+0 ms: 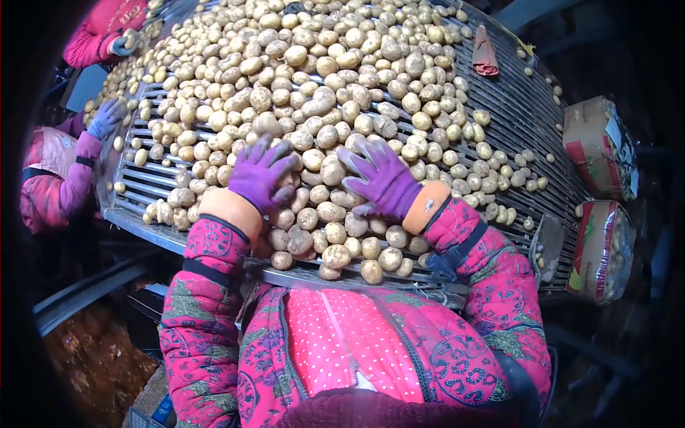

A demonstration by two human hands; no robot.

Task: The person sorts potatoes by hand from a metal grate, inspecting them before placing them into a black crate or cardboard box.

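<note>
Left hand: I see my purple-gloved left hand (260,175) palm down on the small tan round potatoes (321,78), fingers spread loose.
Right hand: my purple-gloved right hand (382,180) lies flat beside it, fingers splayed, gripping nothing.
Potatoes: heaped across the grey metal roller bed (514,114).
Co-worker: a blue-gloved hand (105,118) at the bed's left edge.

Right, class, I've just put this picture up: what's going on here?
A person in purple gloves has both hands spread flat on potatoes heaped on a slatted table. The left hand and the right hand are open and grip nothing. At the far left another person's gloved hand reaches over the potatoes. Boxes stand at the right.
</note>
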